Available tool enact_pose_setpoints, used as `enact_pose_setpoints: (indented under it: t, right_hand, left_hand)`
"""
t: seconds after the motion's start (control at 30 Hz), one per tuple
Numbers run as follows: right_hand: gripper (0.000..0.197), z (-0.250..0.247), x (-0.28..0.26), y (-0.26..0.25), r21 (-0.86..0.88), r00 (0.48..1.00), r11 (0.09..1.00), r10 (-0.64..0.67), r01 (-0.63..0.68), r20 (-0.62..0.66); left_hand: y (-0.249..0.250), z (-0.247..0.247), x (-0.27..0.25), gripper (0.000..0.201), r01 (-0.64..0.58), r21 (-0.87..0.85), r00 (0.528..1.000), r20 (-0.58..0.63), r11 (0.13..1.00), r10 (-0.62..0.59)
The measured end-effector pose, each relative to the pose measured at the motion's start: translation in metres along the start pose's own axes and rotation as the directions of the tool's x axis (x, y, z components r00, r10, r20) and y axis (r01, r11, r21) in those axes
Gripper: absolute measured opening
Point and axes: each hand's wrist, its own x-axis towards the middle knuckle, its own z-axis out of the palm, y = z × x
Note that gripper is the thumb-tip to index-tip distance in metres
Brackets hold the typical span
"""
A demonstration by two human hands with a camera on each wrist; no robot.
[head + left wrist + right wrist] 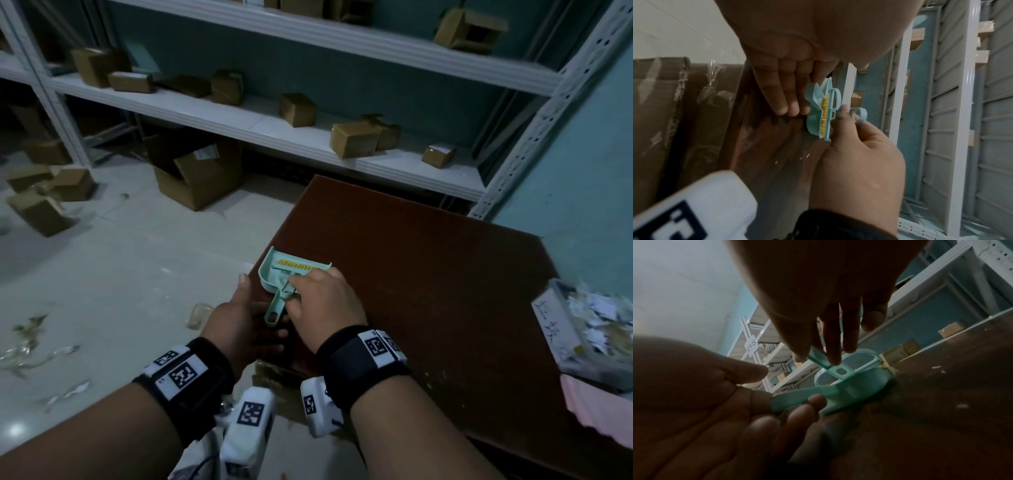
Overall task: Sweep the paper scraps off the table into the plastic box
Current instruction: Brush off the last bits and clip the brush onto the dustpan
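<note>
A mint dustpan [274, 274] lies at the left edge of the brown table [428, 274], its handle [275, 310] jutting over the edge. A small brush [296, 263] with yellow bristles sits in the pan. My right hand [322, 301] pinches the brush's handle [818, 357] between thumb and fingers. My left hand [239, 308] lies open, palm up, under the pan's handle, its straight fingers [781, 91] against the table's side. The clear plastic box [589, 329], holding paper scraps, stands at the table's right edge. A few tiny white scraps [962, 406] lie on the table.
White metal shelving [308, 137] with cardboard boxes runs behind the table. Open cartons [195, 178] and litter lie on the floor to the left. A pink item [599, 407] sits beside the plastic box. A taped carton [663, 113] stands under the table.
</note>
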Motion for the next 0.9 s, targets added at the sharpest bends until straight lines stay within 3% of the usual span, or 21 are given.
enact_pose_setpoints:
  t: [0.17,0.37,0.63,0.9]
  right_hand:
    - [0.048,0.007,-0.003,-0.005,-0.036,0.996,0.999,-0.025,0.028,0.087]
    - [0.046,0.011,-0.002,-0.001,-0.038,0.993,0.999,-0.022,0.027,0.116]
    - [0.051,0.016,-0.002,0.003,-0.015,0.988,1.0,0.025,-0.023,0.154]
    - [0.058,0.003,-0.011,0.016,0.002,0.993,0.999,0.038,-0.038,0.115]
  left_hand:
    - [0.0,-0.005,0.004,0.091,0.035,-0.025,0.999,0.035,0.999,-0.034]
    - [0.002,-0.006,0.002,0.094,0.057,-0.03,0.997,0.054,0.998,-0.055]
    - [0.007,-0.012,-0.003,0.1,0.071,0.066,0.996,0.044,0.995,-0.074]
    - [0.024,-0.006,-0.029,0.07,-0.077,0.225,0.991,-0.086,0.971,0.098]
